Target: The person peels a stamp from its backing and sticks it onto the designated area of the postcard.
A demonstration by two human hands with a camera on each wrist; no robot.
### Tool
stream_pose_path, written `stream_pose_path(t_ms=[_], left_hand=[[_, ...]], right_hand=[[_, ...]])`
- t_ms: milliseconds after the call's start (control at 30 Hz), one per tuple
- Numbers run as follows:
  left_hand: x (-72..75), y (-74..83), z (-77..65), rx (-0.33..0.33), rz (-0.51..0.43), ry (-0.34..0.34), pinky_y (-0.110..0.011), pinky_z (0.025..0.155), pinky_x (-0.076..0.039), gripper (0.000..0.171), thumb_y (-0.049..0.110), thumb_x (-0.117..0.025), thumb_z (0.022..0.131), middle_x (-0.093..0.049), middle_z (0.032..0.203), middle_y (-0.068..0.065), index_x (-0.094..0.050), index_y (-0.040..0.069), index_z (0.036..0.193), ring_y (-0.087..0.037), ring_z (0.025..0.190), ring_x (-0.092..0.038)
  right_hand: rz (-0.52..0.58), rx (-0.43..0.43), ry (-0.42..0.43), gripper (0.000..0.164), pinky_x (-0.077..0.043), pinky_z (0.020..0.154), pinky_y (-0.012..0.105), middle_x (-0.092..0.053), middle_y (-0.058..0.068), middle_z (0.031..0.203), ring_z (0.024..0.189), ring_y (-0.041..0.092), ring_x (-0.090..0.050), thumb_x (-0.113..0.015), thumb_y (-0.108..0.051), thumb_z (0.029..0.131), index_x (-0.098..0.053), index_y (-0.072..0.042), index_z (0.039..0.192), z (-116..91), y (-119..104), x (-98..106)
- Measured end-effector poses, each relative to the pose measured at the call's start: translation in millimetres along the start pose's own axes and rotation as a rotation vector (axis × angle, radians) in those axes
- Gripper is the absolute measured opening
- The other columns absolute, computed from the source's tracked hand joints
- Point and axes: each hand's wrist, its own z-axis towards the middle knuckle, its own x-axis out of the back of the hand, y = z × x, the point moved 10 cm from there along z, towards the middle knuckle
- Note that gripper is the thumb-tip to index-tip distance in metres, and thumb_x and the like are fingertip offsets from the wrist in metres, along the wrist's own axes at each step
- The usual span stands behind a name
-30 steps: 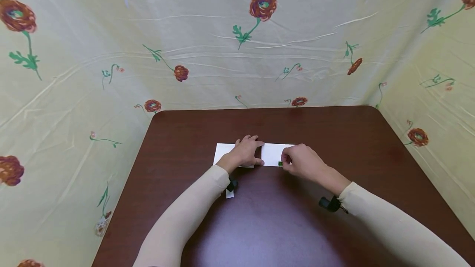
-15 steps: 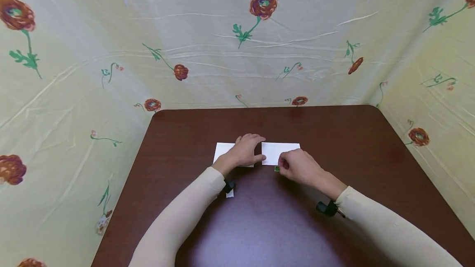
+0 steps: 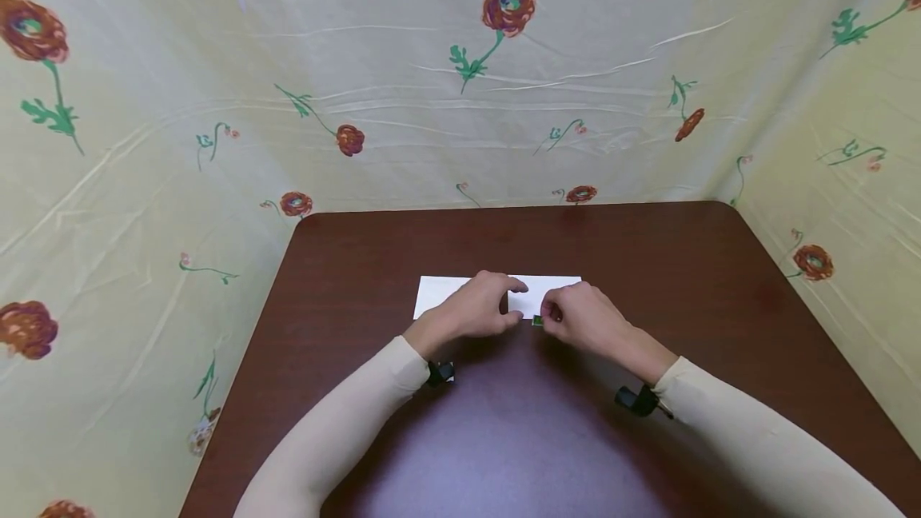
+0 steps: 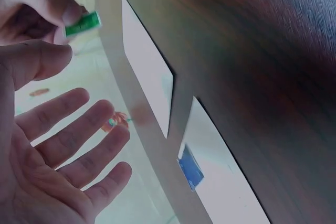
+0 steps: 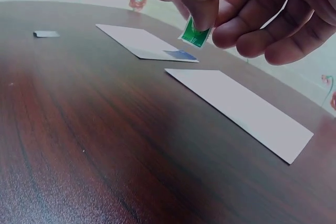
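Between thumb and finger, my right hand (image 3: 588,314) pinches a small green stamp (image 5: 195,34) with a pale edge. In the head view it appears at the near edge of the right white envelope-like paper (image 3: 536,288); both wrist views show it raised above the table. My left hand (image 3: 475,306) hovers just left of it, fingers apart and palm bare in the left wrist view, its thumb (image 4: 50,61) close to the stamp. Below it lies the left white paper (image 3: 437,292), partly hidden in the head view. A blue stamp (image 4: 190,168) sits at that paper's corner.
A small pale strip (image 5: 47,34) lies on the brown table (image 3: 460,438), mostly hidden by my left wrist in the head view. Both papers lie flat with a narrow gap between them. Floral cloth (image 3: 403,62) hangs behind and along the sides.
My left hand has come off the left paper and moved right and nearer, toward the stamp. The right hand has shifted slightly left, still pinching the green stamp.
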Motion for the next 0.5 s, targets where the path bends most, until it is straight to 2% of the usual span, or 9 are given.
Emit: stream_pose_path(t_ms=[100, 267, 500], left_hand=[[-2.0, 8.2, -0.5, -0.037, -0.008, 0.007, -0.025, 0.073, -0.052, 0.038, 0.024, -0.071, 0.089, -0.074, 0.106, -0.005, -0.069, 0.008, 0.123, -0.013, 0.077, -0.067], [-4.8, 16.1, 0.3, -0.071, 0.004, 0.043, -0.022, 0.075, -0.052, 0.024, 0.020, -0.071, 0.090, -0.076, 0.101, 0.003, -0.075, 0.011, 0.111, -0.014, 0.086, -0.070], [-4.1, 18.8, -1.3, -0.086, -0.028, 0.100, -0.016, 0.071, -0.050, 0.007, 0.014, -0.070, 0.090, -0.072, 0.083, 0.009, -0.076, 0.015, 0.093, -0.003, 0.076, -0.065]], right_hand=[[0.005, 0.005, 0.013, 0.010, -0.043, 0.053, 0.023, -0.057, -0.015, 0.062, 0.056, 0.002, -0.050, -0.073, -0.015, 0.079, -0.068, -0.021, 0.073, 0, -1, 3], [0.020, 0.008, 0.010, 0.010, -0.044, 0.054, 0.023, -0.058, -0.015, 0.063, 0.057, 0.001, -0.050, -0.072, -0.015, 0.081, -0.068, -0.021, 0.074, 1, -4, 4], [0.026, -0.004, 0.003, 0.009, -0.045, 0.055, 0.023, -0.058, -0.014, 0.064, 0.058, 0.002, -0.051, -0.072, -0.015, 0.081, -0.069, -0.021, 0.075, 1, -7, 3]])
